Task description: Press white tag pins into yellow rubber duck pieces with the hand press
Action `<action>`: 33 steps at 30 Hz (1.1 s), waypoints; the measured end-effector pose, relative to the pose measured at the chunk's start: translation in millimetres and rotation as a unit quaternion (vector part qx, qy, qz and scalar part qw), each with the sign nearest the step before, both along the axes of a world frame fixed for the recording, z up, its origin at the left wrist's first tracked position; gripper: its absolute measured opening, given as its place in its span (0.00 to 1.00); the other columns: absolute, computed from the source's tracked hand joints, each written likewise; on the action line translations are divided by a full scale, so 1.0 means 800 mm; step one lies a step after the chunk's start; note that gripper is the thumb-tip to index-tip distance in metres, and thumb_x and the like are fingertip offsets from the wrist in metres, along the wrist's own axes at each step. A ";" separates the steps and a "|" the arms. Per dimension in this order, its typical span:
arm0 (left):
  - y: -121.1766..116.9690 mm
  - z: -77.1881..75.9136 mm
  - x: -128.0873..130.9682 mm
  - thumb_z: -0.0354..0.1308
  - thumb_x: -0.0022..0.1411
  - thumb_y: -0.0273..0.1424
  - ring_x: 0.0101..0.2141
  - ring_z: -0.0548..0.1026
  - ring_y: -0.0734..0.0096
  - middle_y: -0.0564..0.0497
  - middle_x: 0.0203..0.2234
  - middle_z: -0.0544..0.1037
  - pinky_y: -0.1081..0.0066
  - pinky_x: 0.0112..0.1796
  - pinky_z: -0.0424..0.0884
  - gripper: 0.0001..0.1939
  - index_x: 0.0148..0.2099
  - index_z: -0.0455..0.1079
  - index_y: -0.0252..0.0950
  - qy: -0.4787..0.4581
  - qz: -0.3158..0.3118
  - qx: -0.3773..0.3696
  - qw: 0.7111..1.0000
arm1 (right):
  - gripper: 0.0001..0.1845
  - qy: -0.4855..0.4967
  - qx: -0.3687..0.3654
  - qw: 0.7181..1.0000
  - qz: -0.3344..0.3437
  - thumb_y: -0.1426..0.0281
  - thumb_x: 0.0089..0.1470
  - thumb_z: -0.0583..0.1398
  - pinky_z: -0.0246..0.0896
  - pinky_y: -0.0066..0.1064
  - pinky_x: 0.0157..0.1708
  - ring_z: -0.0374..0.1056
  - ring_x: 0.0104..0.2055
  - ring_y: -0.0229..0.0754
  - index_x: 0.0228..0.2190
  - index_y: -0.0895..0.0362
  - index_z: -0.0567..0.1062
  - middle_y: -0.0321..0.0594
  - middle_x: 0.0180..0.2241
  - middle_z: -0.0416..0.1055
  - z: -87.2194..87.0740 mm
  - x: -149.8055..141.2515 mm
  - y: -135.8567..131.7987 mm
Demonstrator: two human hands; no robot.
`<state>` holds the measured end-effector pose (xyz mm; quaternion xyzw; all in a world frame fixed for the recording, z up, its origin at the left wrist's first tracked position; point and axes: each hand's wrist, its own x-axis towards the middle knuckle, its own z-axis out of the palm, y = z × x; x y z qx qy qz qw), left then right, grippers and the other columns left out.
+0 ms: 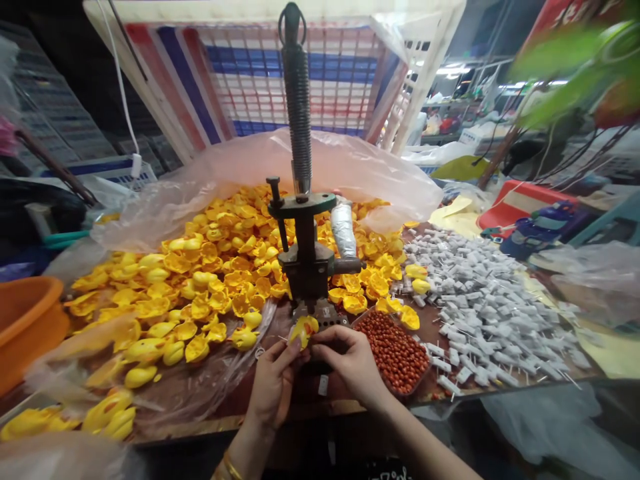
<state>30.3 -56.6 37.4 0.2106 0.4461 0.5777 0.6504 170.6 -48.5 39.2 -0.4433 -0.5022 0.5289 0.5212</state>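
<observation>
A yellow plastic toy duck (pixel 303 329) with an orange beak is pinched between the thumb and fingers of my left hand (pixel 273 383), just in front of the press base. My right hand (pixel 350 360) is closed in a pinch at the duck's right side, by the beak. What its fingertips hold, if anything, is hidden. Behind both hands stands a dark hand press (pixel 304 260) with a tall spring and a wrapped handle (pixel 343 230). A tray of reddish-brown beads (pixel 393 350) lies close to the right of my right hand.
A large heap of yellow duck shells (pixel 200 267) spreads behind and left of the press. Small grey-white parts with thin pins (pixel 480 300) are piled at right. An orange tub (pixel 30 327) stands at far left. A white crate (pixel 295 73) leans at the back.
</observation>
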 end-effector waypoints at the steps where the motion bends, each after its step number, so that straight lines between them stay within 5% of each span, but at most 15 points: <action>1: 0.000 -0.001 -0.002 0.75 0.37 0.35 0.28 0.75 0.73 0.48 0.28 0.80 0.76 0.32 0.73 0.19 0.33 0.80 0.31 -0.002 -0.011 0.000 1.000 | 0.07 0.033 -0.041 0.999 0.014 0.68 0.41 0.66 0.66 0.31 0.32 0.71 0.28 0.41 0.26 0.58 0.78 0.39 0.26 0.76 0.000 0.000 0.002; 4: 0.006 -0.010 -0.010 0.73 0.40 0.37 0.30 0.75 0.71 0.47 0.29 0.80 0.72 0.35 0.72 0.18 0.34 0.80 0.32 0.025 -0.028 0.013 0.999 | 0.09 0.022 -0.062 0.998 0.018 0.67 0.39 0.68 0.66 0.32 0.32 0.70 0.28 0.41 0.25 0.58 0.77 0.37 0.25 0.75 -0.007 -0.004 0.016; 7: 0.028 -0.025 -0.020 0.70 0.42 0.40 0.34 0.75 0.66 0.46 0.34 0.80 0.67 0.40 0.71 0.19 0.37 0.80 0.34 0.160 -0.033 0.069 0.984 | 0.02 -0.169 0.051 0.983 -0.054 0.73 0.40 0.66 0.63 0.32 0.35 0.68 0.33 0.42 0.21 0.57 0.77 0.39 0.27 0.73 -0.028 -0.010 0.038; 10: 0.060 -0.038 -0.029 0.67 0.44 0.43 0.39 0.74 0.59 0.45 0.35 0.77 0.62 0.44 0.69 0.20 0.37 0.80 0.35 0.351 -0.051 0.150 0.923 | 0.06 -0.327 0.096 0.937 -0.075 0.78 0.38 0.64 0.61 0.33 0.36 0.66 0.34 0.44 0.20 0.56 0.78 0.41 0.28 0.71 -0.047 -0.005 0.061; 12: 0.076 -0.042 -0.033 0.65 0.47 0.43 0.40 0.73 0.58 0.44 0.36 0.75 0.60 0.44 0.70 0.19 0.38 0.79 0.35 0.424 -0.082 0.189 0.882 | 0.05 -0.332 0.095 0.933 -0.100 0.76 0.42 0.62 0.60 0.33 0.35 0.65 0.32 0.43 0.21 0.57 0.78 0.41 0.27 0.71 -0.044 0.010 0.081; 14: 0.086 -0.039 -0.036 0.62 0.51 0.40 0.40 0.72 0.59 0.45 0.37 0.73 0.60 0.44 0.70 0.18 0.42 0.78 0.36 0.454 -0.126 0.224 0.853 | 0.08 -0.254 0.109 0.948 -0.156 0.69 0.49 0.59 0.61 0.32 0.34 0.65 0.31 0.42 0.25 0.58 0.78 0.40 0.27 0.71 -0.018 0.034 0.111; 17: 0.087 -0.028 -0.037 0.59 0.55 0.35 0.41 0.71 0.61 0.46 0.38 0.72 0.61 0.47 0.68 0.14 0.44 0.77 0.38 0.483 -0.175 0.280 0.811 | 0.17 -0.075 0.102 0.971 -0.202 0.58 0.55 0.54 0.62 0.31 0.33 0.67 0.33 0.41 0.33 0.58 0.75 0.41 0.31 0.73 0.064 0.065 0.172; 20: 0.083 -0.016 -0.037 0.57 0.57 0.31 0.40 0.71 0.62 0.46 0.39 0.72 0.64 0.46 0.67 0.10 0.40 0.77 0.39 0.508 -0.190 0.322 0.776 | 0.23 0.013 -0.010 0.995 -0.094 0.52 0.59 0.51 0.63 0.30 0.28 0.67 0.29 0.39 0.37 0.58 0.72 0.41 0.30 0.73 0.163 0.073 0.208; 22: 0.081 -0.012 -0.036 0.56 0.57 0.29 0.39 0.71 0.63 0.46 0.39 0.73 0.66 0.44 0.67 0.09 0.38 0.77 0.39 0.517 -0.190 0.334 0.765 | 0.22 0.037 0.049 0.996 -0.063 0.51 0.59 0.52 0.62 0.27 0.25 0.65 0.25 0.35 0.36 0.57 0.71 0.37 0.27 0.70 0.208 0.065 0.191; 24: 0.081 -0.013 -0.036 0.57 0.56 0.28 0.38 0.72 0.63 0.46 0.38 0.73 0.67 0.42 0.67 0.08 0.37 0.76 0.39 0.518 -0.182 0.340 0.763 | 0.20 0.033 0.181 0.981 -0.061 0.51 0.56 0.56 0.61 0.26 0.22 0.64 0.23 0.33 0.32 0.56 0.71 0.34 0.24 0.68 0.225 0.055 0.144; 28: 0.086 -0.022 -0.035 0.59 0.55 0.30 0.37 0.73 0.63 0.46 0.37 0.74 0.67 0.42 0.67 0.07 0.36 0.77 0.38 0.510 -0.175 0.322 0.778 | 0.18 0.001 0.332 0.931 -0.149 0.54 0.52 0.62 0.63 0.26 0.23 0.65 0.23 0.32 0.24 0.55 0.70 0.32 0.23 0.66 0.210 0.045 0.063; 30: 0.089 -0.027 -0.033 0.58 0.56 0.33 0.37 0.73 0.62 0.46 0.35 0.74 0.65 0.43 0.67 0.08 0.35 0.78 0.38 0.497 -0.168 0.284 0.803 | 0.18 0.004 0.324 0.936 -0.139 0.53 0.54 0.60 0.63 0.25 0.24 0.65 0.23 0.31 0.25 0.55 0.70 0.32 0.23 0.66 0.208 0.046 0.074; 33: 0.089 -0.034 -0.034 0.59 0.55 0.37 0.39 0.73 0.59 0.45 0.34 0.76 0.63 0.45 0.67 0.12 0.38 0.78 0.36 0.444 -0.146 0.220 0.856 | 0.22 0.042 0.239 0.968 -0.068 0.50 0.58 0.53 0.64 0.26 0.24 0.66 0.22 0.31 0.34 0.57 0.70 0.33 0.24 0.66 0.212 0.047 0.149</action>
